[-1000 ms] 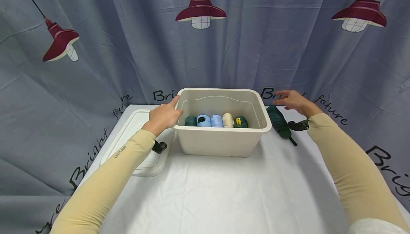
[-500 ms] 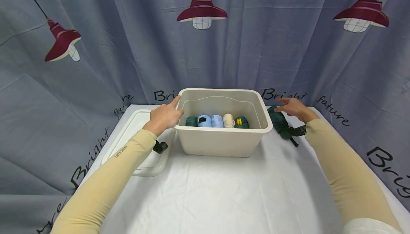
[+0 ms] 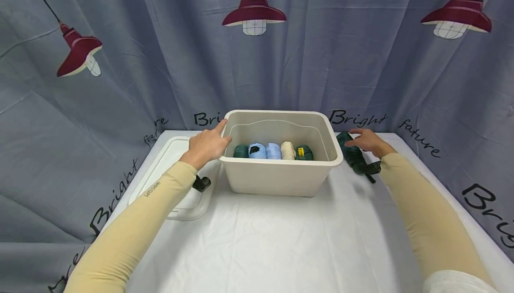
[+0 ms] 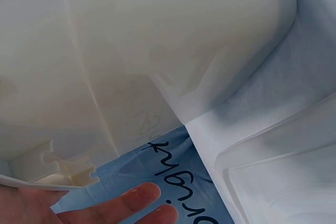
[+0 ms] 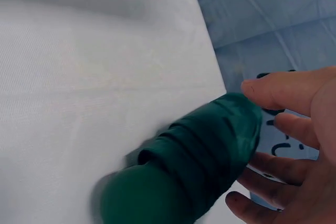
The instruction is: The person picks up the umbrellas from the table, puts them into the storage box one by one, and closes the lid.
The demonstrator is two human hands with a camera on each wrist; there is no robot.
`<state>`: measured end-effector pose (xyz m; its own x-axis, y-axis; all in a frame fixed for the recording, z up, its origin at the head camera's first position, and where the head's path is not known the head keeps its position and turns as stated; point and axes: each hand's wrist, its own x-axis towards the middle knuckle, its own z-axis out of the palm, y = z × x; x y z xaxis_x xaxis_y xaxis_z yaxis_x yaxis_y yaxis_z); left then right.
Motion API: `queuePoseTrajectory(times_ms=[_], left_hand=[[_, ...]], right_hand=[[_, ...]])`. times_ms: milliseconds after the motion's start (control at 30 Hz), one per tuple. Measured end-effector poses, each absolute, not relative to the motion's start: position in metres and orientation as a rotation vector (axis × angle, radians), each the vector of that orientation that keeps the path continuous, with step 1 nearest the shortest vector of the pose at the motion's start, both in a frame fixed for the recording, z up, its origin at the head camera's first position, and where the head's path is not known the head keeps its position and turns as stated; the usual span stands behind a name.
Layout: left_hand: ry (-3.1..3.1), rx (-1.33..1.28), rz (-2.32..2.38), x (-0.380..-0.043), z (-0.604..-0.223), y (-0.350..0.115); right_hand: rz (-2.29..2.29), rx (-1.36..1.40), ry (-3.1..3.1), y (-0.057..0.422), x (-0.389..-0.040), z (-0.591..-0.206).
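A cream plastic box (image 3: 273,178) stands on the table with several rolled bundles inside: dark green, light blue and cream. My left hand (image 3: 205,147) rests at the box's left rim, its index finger along the far left corner. In the left wrist view, fingers (image 4: 131,200) of that hand extend outside the wall. To the right of the box lies a dark green bundle that looks like a folded umbrella (image 3: 354,157). My right hand (image 3: 370,142) is at its far end, fingers spread; in the right wrist view the thumb is at the tip of the umbrella (image 5: 194,150).
A pale box lid (image 3: 192,208) lies on the table to the left, partly beneath my left arm. The white table (image 3: 273,244) ends just behind the box, where a grey-blue printed curtain (image 3: 305,70) hangs.
My right hand has come down and slightly left onto the far end of the dark green umbrella. The left hand keeps its place at the box rim.
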<state>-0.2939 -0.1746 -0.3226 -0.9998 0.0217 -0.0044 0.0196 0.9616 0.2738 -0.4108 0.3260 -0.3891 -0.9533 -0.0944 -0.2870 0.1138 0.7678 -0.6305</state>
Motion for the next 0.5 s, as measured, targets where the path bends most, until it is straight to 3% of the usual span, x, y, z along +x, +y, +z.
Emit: queuePoseTrajectory(times_ms=[500], left_hand=[[3.108,0.034,0.430,-0.294,-0.323,-0.174]], right_hand=[[-0.913,0.041,2.711,0.322,-0.415,-0.410]])
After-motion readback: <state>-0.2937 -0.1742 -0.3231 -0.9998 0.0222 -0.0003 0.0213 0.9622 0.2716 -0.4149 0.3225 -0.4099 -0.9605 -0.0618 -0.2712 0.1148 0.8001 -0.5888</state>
